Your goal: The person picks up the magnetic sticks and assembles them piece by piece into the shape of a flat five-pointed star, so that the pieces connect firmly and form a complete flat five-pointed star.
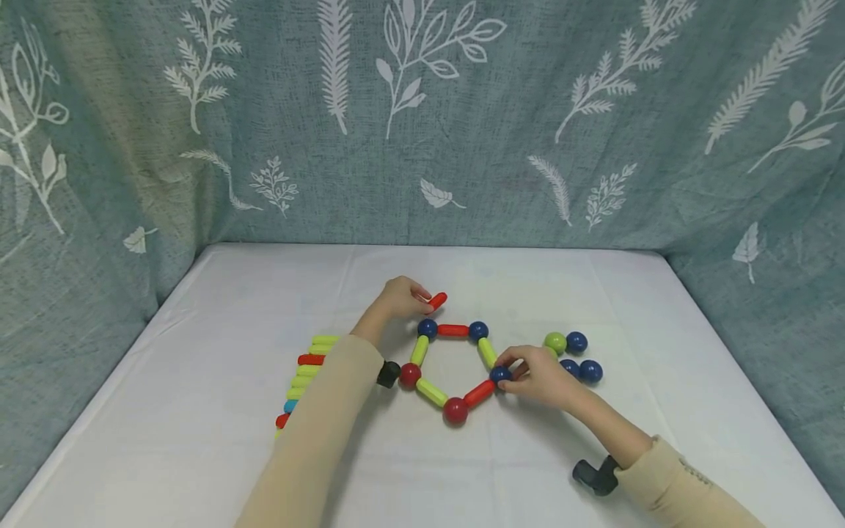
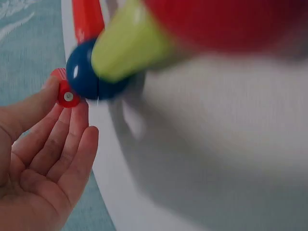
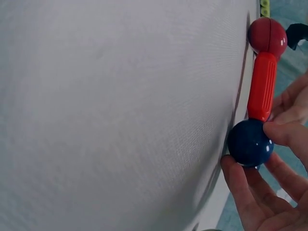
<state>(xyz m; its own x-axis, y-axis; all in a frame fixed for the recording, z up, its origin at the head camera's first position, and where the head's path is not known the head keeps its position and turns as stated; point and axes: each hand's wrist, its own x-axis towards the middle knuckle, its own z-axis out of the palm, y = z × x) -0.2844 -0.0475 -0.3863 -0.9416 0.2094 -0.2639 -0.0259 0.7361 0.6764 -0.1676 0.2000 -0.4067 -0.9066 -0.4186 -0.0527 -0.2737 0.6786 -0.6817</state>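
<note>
A leafy curtain (image 1: 419, 169) hangs behind your white-covered table (image 1: 455, 473). In the table's middle lies a five-sided stick-and-ball ring (image 1: 432, 393), with a row of sticks (image 1: 307, 371) to its left. Your left hand (image 1: 400, 298) pinches a red stick (image 1: 439, 301) near the ring's back-left blue ball (image 1: 428, 328); your right hand (image 1: 543, 377) has its fingers round the ring's right-corner blue ball (image 1: 499, 375), beside a group of loose balls (image 1: 577, 342).

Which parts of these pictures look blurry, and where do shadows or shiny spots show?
Left wrist: the close red ball and yellow-green rod are blurred, the left hand clearer; head: a soft shadow on the white surface below the right forearm; right wrist: small highlights on the blue ball.
</note>
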